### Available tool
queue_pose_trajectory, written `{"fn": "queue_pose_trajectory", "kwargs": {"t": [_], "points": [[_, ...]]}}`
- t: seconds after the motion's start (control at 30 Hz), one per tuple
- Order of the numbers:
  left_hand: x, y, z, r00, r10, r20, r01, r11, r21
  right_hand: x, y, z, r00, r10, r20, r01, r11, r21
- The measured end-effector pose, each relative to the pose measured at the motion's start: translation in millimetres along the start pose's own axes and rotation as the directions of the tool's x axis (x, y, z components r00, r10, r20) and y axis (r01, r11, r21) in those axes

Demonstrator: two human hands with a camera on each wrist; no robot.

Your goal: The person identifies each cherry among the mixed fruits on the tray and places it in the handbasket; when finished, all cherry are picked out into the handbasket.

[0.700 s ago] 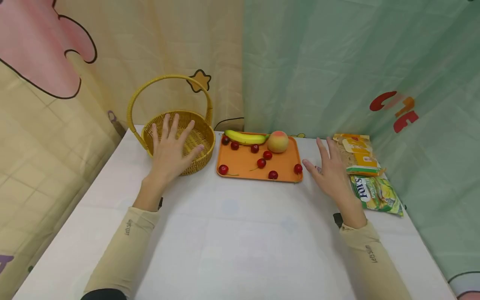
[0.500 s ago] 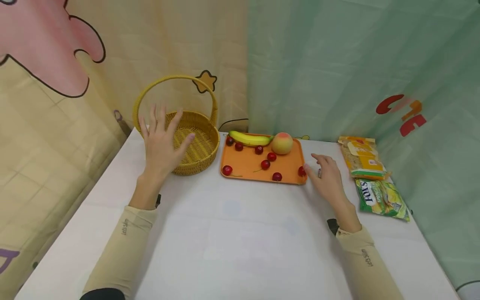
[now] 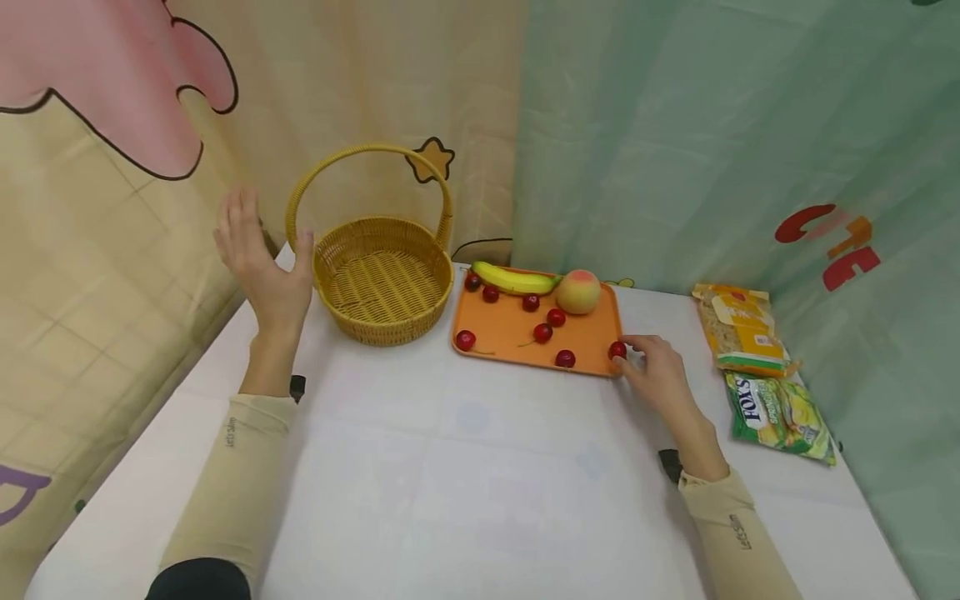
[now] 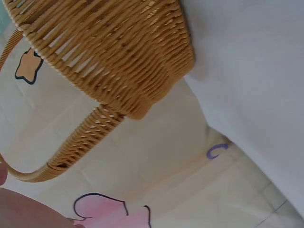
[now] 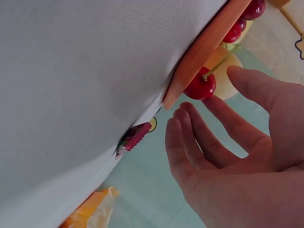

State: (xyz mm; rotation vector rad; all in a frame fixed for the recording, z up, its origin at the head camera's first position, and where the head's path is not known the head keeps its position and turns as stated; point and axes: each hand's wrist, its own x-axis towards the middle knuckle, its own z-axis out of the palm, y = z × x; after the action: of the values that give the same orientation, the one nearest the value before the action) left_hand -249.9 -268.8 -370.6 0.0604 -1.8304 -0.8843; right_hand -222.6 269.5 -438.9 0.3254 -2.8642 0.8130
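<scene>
1. Locate the item. In the head view, the cherry (image 3: 617, 350) sits right of centre, at the right-hand end of the orange tray (image 3: 498, 321).

2. Check my right hand (image 3: 660, 375). In the right wrist view, thumb (image 5: 240, 77) and fingers (image 5: 232, 121) are parted around the cherry; the pinch is not made. I cannot tell whether my index fingertip touches it.

3. Hazard: roll-off. Cause: one fingertip pressing before my thumb meets the far side. The fruit is round and probably slick, so it could skid inward or hop the rim.

4. Hazard: tray shift. Cause: my fingers catching the rim beside the cherry. A jolt could set the peach (image 3: 577, 293) or the neighbouring cherry (image 3: 565, 358) at the lower edge rolling.

5. Hazard: torn stem. Cause: closing on the stem (image 5: 216, 69), which points toward my thumb in the right wrist view.

6. Check my left hand (image 3: 258, 258), left of centre in the head view: thumb spread from the fingers, just beside the handle (image 3: 367, 148) of the basket (image 3: 386, 333). I cannot tell whether it touches.

7. Hazard: basket tipping. Cause: my thumb hooking the tall handle off-centre.
</scene>
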Motion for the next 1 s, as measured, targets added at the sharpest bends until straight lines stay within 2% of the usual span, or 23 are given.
{"fn": "queue_pose_trajectory", "kwargs": {"t": [0.07, 0.1, 0.17, 0.23, 0.27, 0.4, 0.5, 0.7, 0.77, 0.8, 0.87, 0.93, 1.0], "points": [[-0.2, -8.3, -3.0, 0.996, -0.086, 0.033, 0.087, 0.996, -0.016, -1.5, 0, 1, 1.000, 0.003, 0.025, -0.003, 1.000, -0.006], [-0.7, -11.6, -4.3, 0.988, -0.139, 0.067, 0.141, 0.990, -0.023, -2.3, 1, 2, 0.999, 0.006, 0.035, -0.006, 1.000, -0.011], [-1.9, -16.9, -6.0, 0.959, -0.238, 0.156, 0.244, 0.970, -0.020, -3.4, 2, 3, 0.999, 0.011, 0.041, -0.011, 1.000, -0.014], [-3.2, -21.4, -6.0, 0.915, -0.308, 0.260, 0.320, 0.947, -0.005, -3.8, 2, 2, 0.999, 0.009, 0.035, -0.008, 1.000, -0.019], [-4.0, -23.8, -5.4, 0.887, -0.339, 0.312, 0.357, 0.934, 0.000, -3.5, 2, 2, 1.000, 0.004, 0.029, -0.003, 1.000, -0.021], [-8.5, -34.3, -4.6, 0.752, -0.430, 0.500, 0.475, 0.879, 0.041, -1.3, 2, 1, 0.999, -0.035, 0.025, 0.035, 0.999, -0.017], [-13.2, -43.7, -7.9, 0.654, -0.475, 0.589, 0.556, 0.830, 0.052, 1.0, 0, 3, 0.997, -0.067, 0.033, 0.067, 0.998, -0.008], [-12.4, -44.5, -7.7, 0.492, -0.479, 0.727, 0.648, 0.759, 0.061, 2.0, 4, 2, 0.997, -0.070, 0.034, 0.069, 0.998, 0.015], [-12.6, -42.0, -11.4, 0.444, -0.469, 0.764, 0.665, 0.744, 0.070, 1.9, 4, 3, 0.997, -0.070, 0.035, 0.069, 0.997, 0.021], [-12.6, -40.1, -13.0, 0.424, -0.463, 0.778, 0.672, 0.737, 0.072, 1.6, 4, 4, 0.997, -0.068, 0.036, 0.068, 0.997, 0.022], [-12.3, -37.0, -15.4, 0.404, -0.451, 0.795, 0.679, 0.731, 0.070, 1.0, 4, 4, 0.997, -0.068, 0.036, 0.067, 0.997, 0.023], [-12.5, -35.6, -16.9, 0.400, -0.438, 0.805, 0.683, 0.728, 0.057, 0.9, 4, 3, 0.997, -0.062, 0.041, 0.061, 0.998, 0.021], [-13.3, -35.9, -17.1, 0.408, -0.429, 0.806, 0.683, 0.729, 0.042, 0.9, 3, 2, 0.997, -0.056, 0.046, 0.055, 0.998, 0.013]]}}
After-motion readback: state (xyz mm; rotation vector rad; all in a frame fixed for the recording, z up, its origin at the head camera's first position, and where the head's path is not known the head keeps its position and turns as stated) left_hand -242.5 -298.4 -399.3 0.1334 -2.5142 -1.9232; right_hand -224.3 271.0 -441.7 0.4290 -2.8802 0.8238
